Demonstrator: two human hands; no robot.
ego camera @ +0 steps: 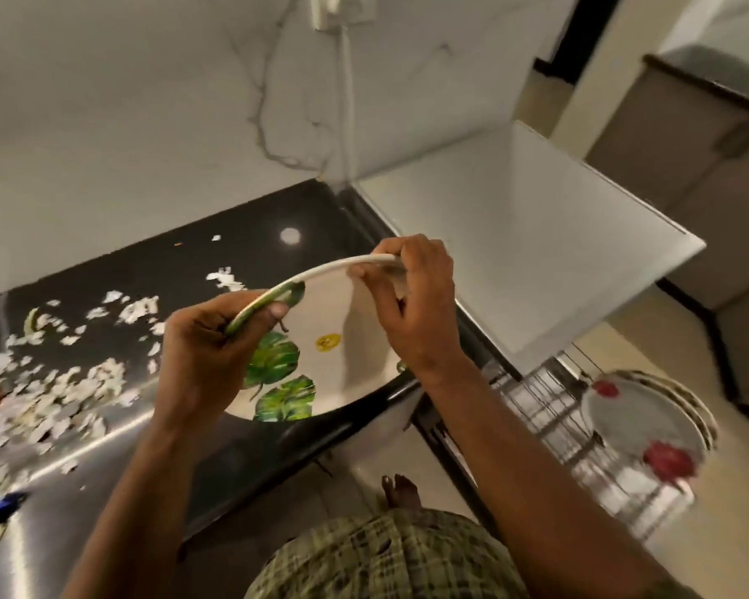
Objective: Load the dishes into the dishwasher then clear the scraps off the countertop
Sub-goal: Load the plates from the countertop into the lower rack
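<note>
Both hands grip one tilted leaf-print plate (321,339) above the table's edge.
Left hand (204,352) pinches the round, glossy rim at 9 o'clock, right hand (411,304) at 1 o'clock; torn pale scraps (61,382) litter the black table (243,235) at 9 o'clock; a wire rack (554,408) holds red-flowered plates (649,425) at 4 o'clock, number unclear.

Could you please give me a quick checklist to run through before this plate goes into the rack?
1. Plate held by both hands: ok; left hand and right hand grip opposite rims.
2. Plate free of food: ok on the visible face.
3. Rack pulled out: ok.
4. Free slot beside the red-flowered plates: cannot tell, blurred.
5. Scraps cleared from countertop: not ok.
</note>
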